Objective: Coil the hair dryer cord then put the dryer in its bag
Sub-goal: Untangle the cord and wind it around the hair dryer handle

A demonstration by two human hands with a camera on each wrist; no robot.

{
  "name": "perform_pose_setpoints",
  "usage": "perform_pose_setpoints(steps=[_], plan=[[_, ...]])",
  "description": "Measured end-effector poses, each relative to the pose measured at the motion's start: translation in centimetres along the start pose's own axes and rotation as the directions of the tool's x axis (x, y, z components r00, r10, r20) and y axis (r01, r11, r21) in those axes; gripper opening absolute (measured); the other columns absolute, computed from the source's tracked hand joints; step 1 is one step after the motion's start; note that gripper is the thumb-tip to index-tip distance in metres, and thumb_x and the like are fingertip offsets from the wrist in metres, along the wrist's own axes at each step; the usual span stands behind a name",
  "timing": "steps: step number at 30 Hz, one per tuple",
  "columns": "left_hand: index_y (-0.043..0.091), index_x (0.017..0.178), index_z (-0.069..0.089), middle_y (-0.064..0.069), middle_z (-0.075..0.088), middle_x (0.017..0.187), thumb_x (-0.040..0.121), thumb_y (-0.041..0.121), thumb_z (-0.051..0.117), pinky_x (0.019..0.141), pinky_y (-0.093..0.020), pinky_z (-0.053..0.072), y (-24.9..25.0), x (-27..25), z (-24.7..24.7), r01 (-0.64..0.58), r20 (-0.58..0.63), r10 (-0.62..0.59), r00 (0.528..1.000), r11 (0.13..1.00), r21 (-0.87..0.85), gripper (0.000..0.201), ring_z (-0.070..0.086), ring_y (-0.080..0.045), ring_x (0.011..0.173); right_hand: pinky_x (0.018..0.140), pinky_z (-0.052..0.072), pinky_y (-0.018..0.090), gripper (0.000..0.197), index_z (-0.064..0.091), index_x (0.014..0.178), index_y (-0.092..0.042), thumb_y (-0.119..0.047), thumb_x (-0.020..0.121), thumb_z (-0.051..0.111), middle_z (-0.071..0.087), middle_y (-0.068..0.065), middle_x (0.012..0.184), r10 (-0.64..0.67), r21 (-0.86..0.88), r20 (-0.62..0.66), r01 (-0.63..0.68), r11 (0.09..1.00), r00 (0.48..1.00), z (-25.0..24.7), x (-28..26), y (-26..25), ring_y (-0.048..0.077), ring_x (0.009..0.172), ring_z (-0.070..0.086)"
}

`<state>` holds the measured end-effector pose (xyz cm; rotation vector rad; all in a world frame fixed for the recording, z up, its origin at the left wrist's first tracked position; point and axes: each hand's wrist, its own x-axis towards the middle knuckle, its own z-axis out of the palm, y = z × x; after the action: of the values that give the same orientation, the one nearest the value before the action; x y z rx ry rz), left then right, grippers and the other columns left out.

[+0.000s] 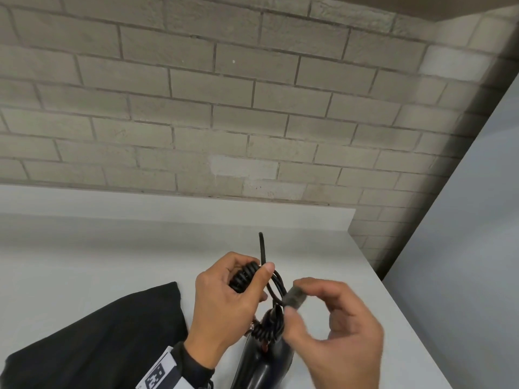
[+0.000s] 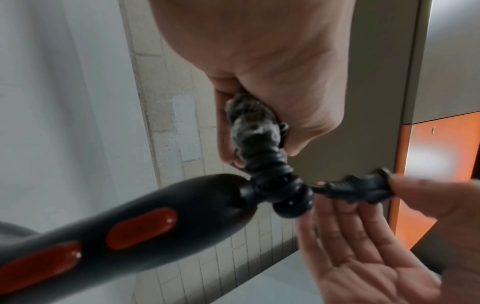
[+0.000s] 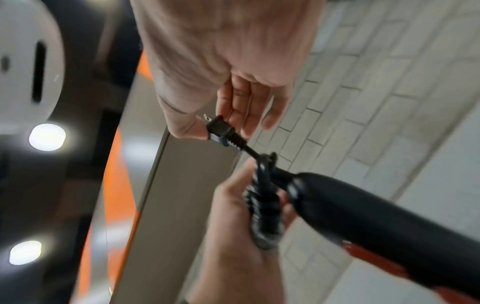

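Note:
The black hair dryer (image 1: pixel 264 363) with red-orange buttons (image 2: pixel 141 228) hangs from its cord above the white counter. My left hand (image 1: pixel 224 299) grips the bundled curly cord (image 1: pixel 244 276) (image 2: pixel 255 131) (image 3: pixel 265 214), thumb on top. A straight cord end (image 1: pixel 262 248) sticks up past that thumb. My right hand (image 1: pixel 331 324) pinches the plug (image 1: pixel 293 297) (image 2: pixel 358 188) (image 3: pixel 221 131) between thumb and forefinger, its other fingers spread. A short cord length loops between plug and bundle. The black cloth bag (image 1: pixel 98 341) lies flat at the lower left.
The white counter (image 1: pixel 140 248) runs back to a grey brick wall (image 1: pixel 224 108). A pale panel (image 1: pixel 463 248) stands along the counter's right edge. Orange and grey cabinet fronts (image 2: pixel 426 185) show in the wrist views.

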<state>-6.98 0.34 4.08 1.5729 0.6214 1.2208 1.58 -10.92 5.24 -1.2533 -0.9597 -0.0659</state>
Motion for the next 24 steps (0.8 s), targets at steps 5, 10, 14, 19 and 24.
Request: perform_pose_setpoints(steps=[5, 10, 14, 19, 24], plan=[[0.018, 0.085, 0.064, 0.001, 0.073, 0.071, 0.077, 0.045, 0.072, 0.064, -0.028, 0.058, -0.6, 0.4, -0.6, 0.009, 0.021, -0.011, 1.000, 0.998, 0.066, 0.029, 0.073, -0.017, 0.067, 0.061, 0.060, 0.042, 0.050, 0.071, 0.072, -0.016, -0.037, 0.036, 0.097, 0.072, 0.014, 0.073, 0.322, 0.522, 0.009, -0.279, 0.806, 0.947, -1.6, 2.5, -2.3, 0.039, 0.066, 0.073], [0.016, 0.083, 0.055, 0.008, 0.075, 0.096, 0.078, 0.050, 0.066, 0.075, -0.015, 0.051, -1.0, 0.5, -0.5, 0.058, 0.122, -0.066, 0.990, 0.996, 0.073, 0.036, 0.066, -0.015, 0.104, 0.064, 0.059, 0.045, 0.057, 0.074, 0.082, -0.010, -0.038, 0.038, 0.097, 0.072, 0.019, 0.083, 0.364, 0.595, 0.132, -0.368, 0.714, 0.922, -3.2, 3.9, -3.8, 0.043, 0.076, 0.072], [0.004, 0.083, 0.049, 0.006, 0.075, 0.108, 0.076, 0.032, 0.075, 0.088, -0.027, 0.053, -0.8, 0.5, -0.5, 0.109, 0.198, -0.088, 0.976, 0.989, -0.101, 0.039, 0.068, -0.011, 0.110, 0.065, 0.059, 0.045, 0.058, 0.074, 0.084, -0.009, -0.035, 0.038, 0.097, 0.071, 0.020, 0.085, 0.396, 0.595, 0.177, -0.418, 0.686, 0.901, -3.4, 4.1, -3.4, 0.042, 0.077, 0.072], [0.005, 0.089, 0.055, -0.001, 0.071, 0.094, 0.078, 0.008, 0.081, 0.072, -0.023, 0.055, -0.4, 0.3, -0.7, 0.090, 0.168, -0.073, 0.983, 0.991, -0.098, 0.029, 0.073, -0.017, 0.082, 0.065, 0.059, 0.044, 0.056, 0.075, 0.083, -0.010, -0.034, 0.037, 0.097, 0.071, 0.019, 0.083, 0.421, 0.617, 0.195, -0.444, 0.649, 0.886, -3.5, 4.5, -3.1, 0.039, 0.076, 0.072], [0.035, 0.130, 0.048, -0.009, 0.065, 0.090, 0.084, 0.005, 0.074, 0.056, -0.039, 0.059, 0.1, 0.0, -0.6, 0.129, 0.252, -0.080, 0.964, 0.974, -0.184, 0.060, 0.063, -0.034, 0.047, 0.065, 0.059, 0.043, 0.046, 0.073, 0.085, -0.010, -0.030, 0.048, 0.091, 0.071, 0.018, 0.084, 0.349, 0.584, 0.190, -0.392, 0.711, 0.918, -4.3, 5.3, -4.0, 0.039, 0.078, 0.072]])
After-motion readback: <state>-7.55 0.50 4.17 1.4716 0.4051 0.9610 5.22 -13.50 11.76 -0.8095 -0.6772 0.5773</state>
